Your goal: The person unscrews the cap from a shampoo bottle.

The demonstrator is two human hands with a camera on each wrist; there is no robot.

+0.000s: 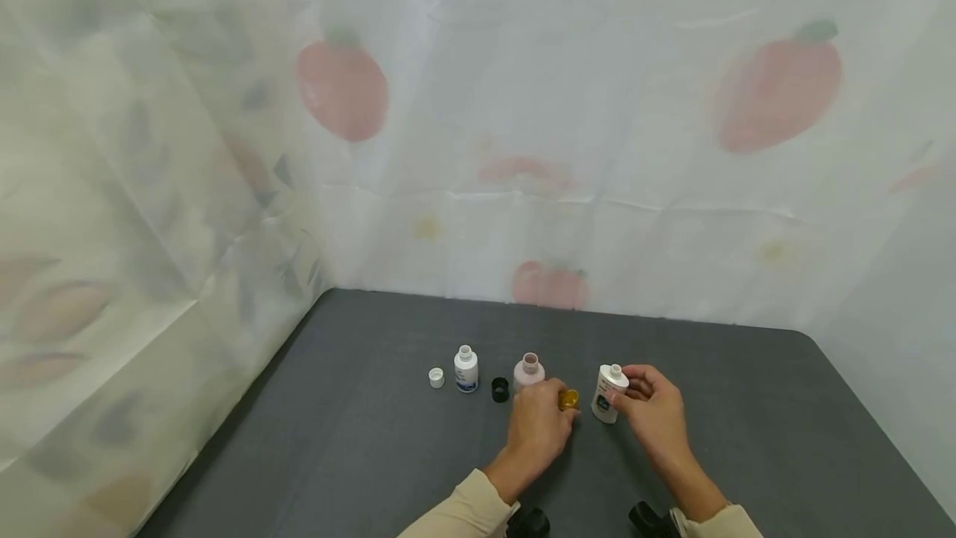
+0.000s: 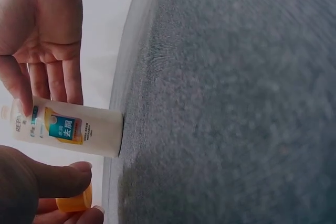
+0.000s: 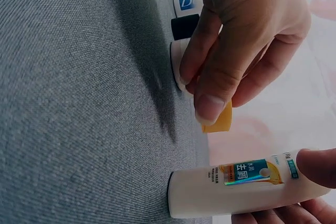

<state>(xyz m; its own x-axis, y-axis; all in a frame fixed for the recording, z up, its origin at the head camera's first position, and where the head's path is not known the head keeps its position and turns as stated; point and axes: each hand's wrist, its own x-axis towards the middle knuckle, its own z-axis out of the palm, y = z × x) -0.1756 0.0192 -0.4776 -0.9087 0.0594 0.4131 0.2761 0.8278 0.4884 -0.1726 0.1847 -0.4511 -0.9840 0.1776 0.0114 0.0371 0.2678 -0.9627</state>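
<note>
Between thumb and fingers my left hand (image 1: 539, 422) pinches a yellow-orange cap (image 1: 569, 399), held just left of a white shampoo bottle. That shampoo bottle (image 1: 607, 395) stands uncapped on the table, tilted a little in the head view, with a teal label (image 2: 64, 128) facing the wrist cameras. My right hand (image 1: 657, 413) grips it near the top, thumb in front and fingers behind. Partly behind my left hand stands a pale pink bottle (image 1: 529, 370) with an open neck. A black cap (image 1: 499, 389) lies beside it.
Farther left, a small white bottle (image 1: 466, 369) with a blue label stands open, and a white cap (image 1: 436, 377) lies next to it. All rest on a dark grey table (image 1: 358, 438). Fruit-printed curtains (image 1: 597, 123) hang behind the table and along its left side.
</note>
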